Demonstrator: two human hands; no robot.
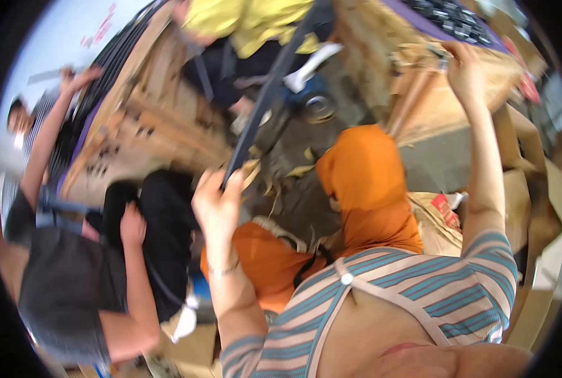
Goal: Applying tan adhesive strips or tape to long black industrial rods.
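My left hand [216,203] is closed round the lower end of a long, straight dark grey strip [269,94]. The strip slants up and away, past the person in yellow. Out to the right, my right hand [466,70] is raised at the corner of a wooden bench [448,113], its fingers bent together. Beside those fingers shows a small greyish metal piece [441,57], too blurred to name. Brown paper [413,55] lies at the same corner. My knees in orange trousers [366,164] are between my two arms.
Many black strips [114,69] lie on the left wooden bench [148,126]; dark shiny parts [448,19] heap on the right one. A co-worker in a dark shirt [73,283] sits close at left, another in yellow [249,25] opposite. A blue round object [315,104] stands on the floor.
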